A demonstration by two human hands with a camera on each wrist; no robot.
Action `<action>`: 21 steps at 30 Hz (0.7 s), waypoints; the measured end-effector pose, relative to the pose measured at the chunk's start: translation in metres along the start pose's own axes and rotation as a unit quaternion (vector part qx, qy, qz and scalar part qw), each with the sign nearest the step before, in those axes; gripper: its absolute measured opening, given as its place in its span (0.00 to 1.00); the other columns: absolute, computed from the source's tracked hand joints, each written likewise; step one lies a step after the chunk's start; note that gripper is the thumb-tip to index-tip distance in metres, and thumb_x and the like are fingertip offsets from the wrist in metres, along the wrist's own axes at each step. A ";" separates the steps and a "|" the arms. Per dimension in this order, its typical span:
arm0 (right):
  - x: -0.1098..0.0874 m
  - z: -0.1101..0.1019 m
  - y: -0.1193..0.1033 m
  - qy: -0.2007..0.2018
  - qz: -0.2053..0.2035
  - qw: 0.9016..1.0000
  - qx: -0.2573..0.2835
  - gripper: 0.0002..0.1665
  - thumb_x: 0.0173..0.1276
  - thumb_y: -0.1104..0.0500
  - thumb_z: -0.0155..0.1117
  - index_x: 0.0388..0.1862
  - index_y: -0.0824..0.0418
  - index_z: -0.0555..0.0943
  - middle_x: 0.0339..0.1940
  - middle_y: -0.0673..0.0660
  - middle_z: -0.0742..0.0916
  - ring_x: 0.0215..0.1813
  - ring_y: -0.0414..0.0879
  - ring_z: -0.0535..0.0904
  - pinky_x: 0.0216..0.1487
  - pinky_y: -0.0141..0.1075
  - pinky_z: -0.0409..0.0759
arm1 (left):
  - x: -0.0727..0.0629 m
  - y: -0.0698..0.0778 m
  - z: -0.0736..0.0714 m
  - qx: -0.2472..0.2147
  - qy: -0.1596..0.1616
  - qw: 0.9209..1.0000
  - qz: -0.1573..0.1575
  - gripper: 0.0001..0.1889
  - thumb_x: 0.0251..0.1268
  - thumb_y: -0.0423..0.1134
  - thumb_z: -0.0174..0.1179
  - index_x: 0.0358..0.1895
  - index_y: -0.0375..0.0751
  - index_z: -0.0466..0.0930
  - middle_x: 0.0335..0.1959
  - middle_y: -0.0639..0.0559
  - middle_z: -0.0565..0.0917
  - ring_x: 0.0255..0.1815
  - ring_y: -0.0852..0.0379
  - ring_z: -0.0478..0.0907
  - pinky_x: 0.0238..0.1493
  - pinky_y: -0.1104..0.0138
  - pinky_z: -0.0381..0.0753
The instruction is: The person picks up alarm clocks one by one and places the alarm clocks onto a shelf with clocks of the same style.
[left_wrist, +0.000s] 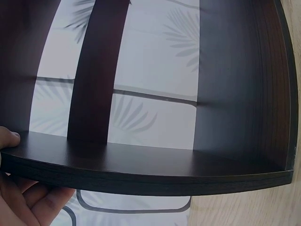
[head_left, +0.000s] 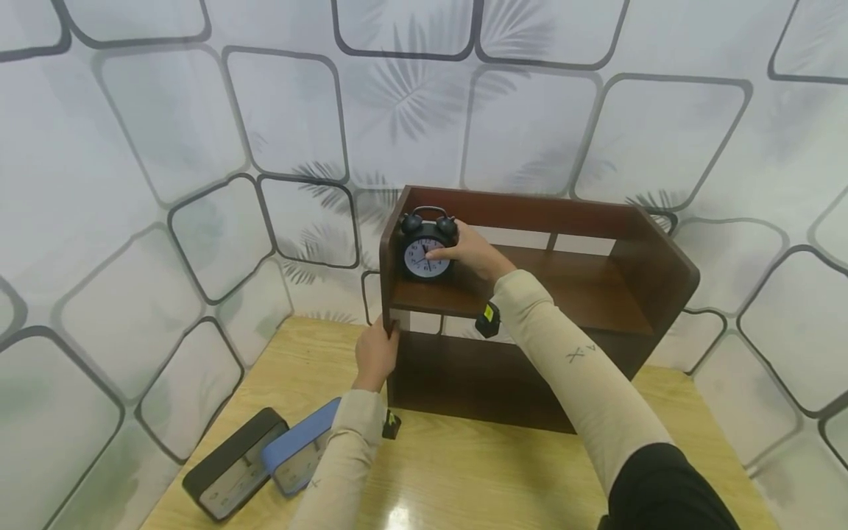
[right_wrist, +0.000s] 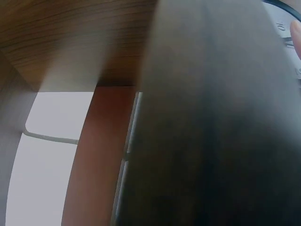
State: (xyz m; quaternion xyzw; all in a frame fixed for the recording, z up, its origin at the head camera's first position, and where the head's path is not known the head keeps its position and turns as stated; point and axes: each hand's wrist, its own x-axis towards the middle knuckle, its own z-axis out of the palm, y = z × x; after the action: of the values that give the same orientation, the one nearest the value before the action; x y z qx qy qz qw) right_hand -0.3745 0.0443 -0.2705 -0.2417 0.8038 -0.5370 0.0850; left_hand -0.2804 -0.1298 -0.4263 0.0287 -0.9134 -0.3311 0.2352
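A black twin-bell alarm clock with a white dial stands upright at the left end of the upper shelf of a dark brown wooden shelf unit. My right hand holds the clock from its right side, thumb across the dial. Only a sliver of dial and a fingertip show in the right wrist view, where a blurred panel fills the middle. Lower down, my left hand grips the unit's left side panel, thumb inside and fingers outside.
On the wooden table, left of my left forearm, lie a black rounded box and a blue rounded box, both with pale front faces. Patterned walls stand behind and at both sides. The unit's right side panel slopes forward.
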 end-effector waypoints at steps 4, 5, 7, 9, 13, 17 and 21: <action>0.000 0.000 0.001 0.000 0.002 1.000 0.002 0.37 0.55 0.66 0.69 0.64 0.65 0.65 0.58 0.63 0.76 0.60 0.53 0.71 0.70 0.50 0.59 | 0.000 -0.001 0.002 0.003 -0.004 1.000 -0.004 0.11 0.69 0.44 0.51 0.37 0.38 0.75 0.32 0.35 0.85 0.34 0.36 0.82 0.34 0.48 0.75; -0.001 0.000 0.002 0.000 0.004 1.000 0.001 0.38 0.55 0.66 0.69 0.63 0.66 0.65 0.58 0.63 0.75 0.60 0.52 0.70 0.69 0.50 0.59 | 0.000 -0.002 0.003 0.003 -0.005 1.000 -0.004 0.11 0.69 0.44 0.51 0.36 0.38 0.75 0.32 0.35 0.85 0.34 0.36 0.82 0.34 0.48 0.75; -0.001 -0.001 0.002 -0.001 0.004 1.000 0.002 0.37 0.55 0.66 0.69 0.63 0.66 0.64 0.58 0.63 0.75 0.59 0.52 0.70 0.69 0.50 0.60 | -0.001 -0.002 0.003 0.003 -0.005 1.000 -0.004 0.11 0.69 0.44 0.51 0.36 0.38 0.75 0.32 0.35 0.85 0.34 0.36 0.82 0.34 0.48 0.75; -0.001 -0.001 0.002 -0.003 0.004 1.000 0.009 0.37 0.56 0.67 0.68 0.63 0.66 0.64 0.58 0.63 0.75 0.58 0.51 0.70 0.68 0.50 0.60 | -0.001 -0.002 0.003 0.002 -0.004 1.000 -0.004 0.11 0.68 0.44 0.51 0.36 0.38 0.75 0.32 0.35 0.85 0.34 0.36 0.82 0.33 0.48 0.75; -0.001 -0.001 0.003 -0.006 0.002 1.000 0.012 0.36 0.56 0.67 0.68 0.63 0.66 0.64 0.57 0.62 0.76 0.56 0.51 0.71 0.67 0.48 0.63 | -0.001 -0.001 0.002 0.003 -0.006 1.000 -0.006 0.11 0.68 0.44 0.51 0.36 0.38 0.75 0.33 0.35 0.85 0.34 0.36 0.82 0.34 0.48 0.75; 0.000 -0.002 0.004 -0.002 0.000 1.000 0.010 0.37 0.55 0.66 0.69 0.63 0.65 0.65 0.56 0.62 0.76 0.57 0.51 0.72 0.67 0.48 0.64 | -0.001 0.000 0.001 0.001 -0.008 1.000 -0.010 0.12 0.68 0.44 0.51 0.37 0.38 0.75 0.33 0.35 0.85 0.35 0.35 0.82 0.34 0.48 0.75; 0.000 -0.003 0.005 0.001 0.002 1.000 0.021 0.38 0.55 0.65 0.69 0.64 0.64 0.63 0.57 0.64 0.77 0.60 0.53 0.72 0.67 0.48 0.64 | -0.001 0.001 -0.001 0.002 -0.005 1.000 -0.010 0.12 0.68 0.44 0.51 0.36 0.37 0.75 0.33 0.34 0.85 0.34 0.35 0.82 0.33 0.48 0.75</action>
State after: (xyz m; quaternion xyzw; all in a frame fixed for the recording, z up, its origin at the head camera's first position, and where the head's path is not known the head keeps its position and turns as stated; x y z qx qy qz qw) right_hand -0.3774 0.0478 -0.2734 -0.2382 0.7929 -0.5536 0.0904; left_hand -0.2795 -0.1295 -0.4258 0.0366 -0.9148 -0.3319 0.2274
